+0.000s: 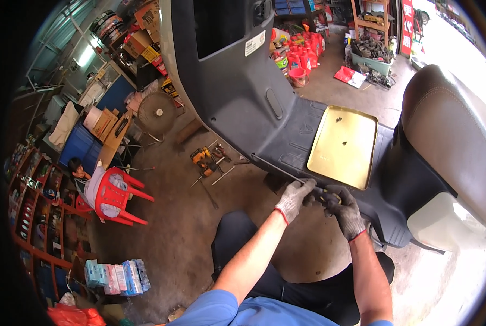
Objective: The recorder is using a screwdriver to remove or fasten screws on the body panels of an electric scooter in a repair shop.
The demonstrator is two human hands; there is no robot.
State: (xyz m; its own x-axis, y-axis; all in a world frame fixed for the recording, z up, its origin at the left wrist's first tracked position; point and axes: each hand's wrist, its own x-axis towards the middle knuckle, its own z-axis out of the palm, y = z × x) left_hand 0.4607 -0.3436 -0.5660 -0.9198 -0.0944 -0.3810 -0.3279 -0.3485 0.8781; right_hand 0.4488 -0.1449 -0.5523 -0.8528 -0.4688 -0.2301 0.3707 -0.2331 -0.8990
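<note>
Inside a cluttered workshop [177, 217], a big grey scooter [243, 92] pretty much hogged the view, its footboard [292, 133] carrying a gold tray [338, 163]. Right by the near edge, the person's gloved right hand [344, 209] was wrapped round a long screwdriver's [278, 170] handle, left hand [294, 200] closed on its shaft. Couldn't tell if the tip touched anything. Some tiny dark bits [338, 119] sat in the tray.

A round floor fan [157, 104] stands beyond a red plastic chair [122, 202], near cardboard boxes [108, 124].
</note>
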